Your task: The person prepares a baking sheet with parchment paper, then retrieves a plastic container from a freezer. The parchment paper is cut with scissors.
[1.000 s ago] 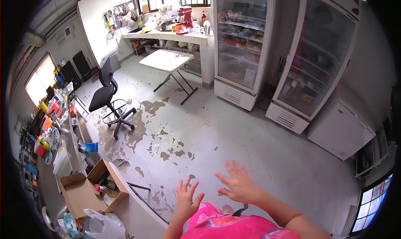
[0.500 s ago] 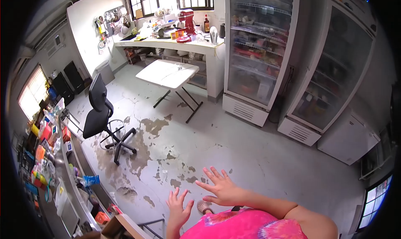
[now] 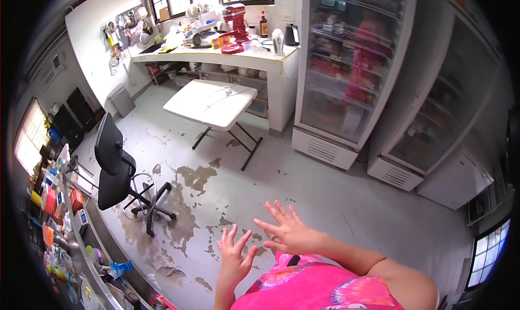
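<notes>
My left hand (image 3: 235, 256) is held up in front of my body with its fingers spread. Nothing is in it. Close by on its right, my right hand (image 3: 288, 230) is stretched out flat, fingers apart, a ring on one finger, and it too holds nothing. Both hands hover over the grey floor (image 3: 319, 207) and touch no object. Below them shows my pink tie-dye shirt (image 3: 325, 285). Ahead stands a small white folding table (image 3: 189, 101) with a cord on its top. A black swivel chair (image 3: 115, 163) is to the left.
Glass-door fridges (image 3: 338, 150) stand at the right, beside a white chest (image 3: 455, 180). A counter (image 3: 216, 55) at the back holds a red stand mixer (image 3: 235, 21) and kitchenware. Cluttered metal shelving (image 3: 89, 250) runs along the left. A grey bin (image 3: 122, 99) sits by the wall.
My view has moved forward, so the table, chair and fridges appear nearer. A pink reflection now shows in the fridge glass. Both hands stay raised and spread.
</notes>
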`<control>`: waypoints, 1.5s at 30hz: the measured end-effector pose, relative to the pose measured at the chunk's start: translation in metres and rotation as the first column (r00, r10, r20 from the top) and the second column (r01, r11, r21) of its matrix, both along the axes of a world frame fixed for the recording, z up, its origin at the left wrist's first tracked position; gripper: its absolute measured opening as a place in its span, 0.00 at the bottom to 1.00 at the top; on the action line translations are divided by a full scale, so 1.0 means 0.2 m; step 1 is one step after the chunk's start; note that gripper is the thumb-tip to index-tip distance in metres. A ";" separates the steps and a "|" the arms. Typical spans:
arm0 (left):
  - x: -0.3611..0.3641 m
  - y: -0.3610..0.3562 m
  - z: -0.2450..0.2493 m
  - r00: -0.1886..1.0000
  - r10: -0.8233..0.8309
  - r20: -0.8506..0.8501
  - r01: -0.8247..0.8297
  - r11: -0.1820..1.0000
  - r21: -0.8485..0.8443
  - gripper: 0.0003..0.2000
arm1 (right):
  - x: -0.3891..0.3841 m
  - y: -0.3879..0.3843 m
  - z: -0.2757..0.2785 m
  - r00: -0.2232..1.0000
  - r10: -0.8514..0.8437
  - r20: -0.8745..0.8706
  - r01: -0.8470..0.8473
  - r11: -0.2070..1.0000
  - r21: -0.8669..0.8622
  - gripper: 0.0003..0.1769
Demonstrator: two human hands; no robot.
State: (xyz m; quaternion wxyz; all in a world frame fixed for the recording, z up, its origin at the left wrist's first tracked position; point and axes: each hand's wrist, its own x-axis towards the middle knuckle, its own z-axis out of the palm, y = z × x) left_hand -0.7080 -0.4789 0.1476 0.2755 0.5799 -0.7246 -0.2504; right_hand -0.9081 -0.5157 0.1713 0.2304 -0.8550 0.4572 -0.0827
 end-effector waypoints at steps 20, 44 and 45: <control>0.12 -1.06 0.04 0.936 0.321 -0.145 -0.339 0.934 -0.116 0.17 | 0.19 -1.40 0.04 0.693 0.354 0.628 -0.200 0.931 -0.304 0.12; 0.02 -2.82 0.02 0.888 -0.417 -0.191 0.394 0.907 -0.149 0.27 | -0.39 -2.70 0.44 0.848 -0.501 0.174 0.490 0.616 -0.616 0.22; -0.04 -2.85 0.05 0.880 -0.442 -0.176 0.420 0.895 -0.147 0.26 | -0.46 -2.76 0.47 0.818 -0.561 0.128 0.499 0.580 -0.644 0.24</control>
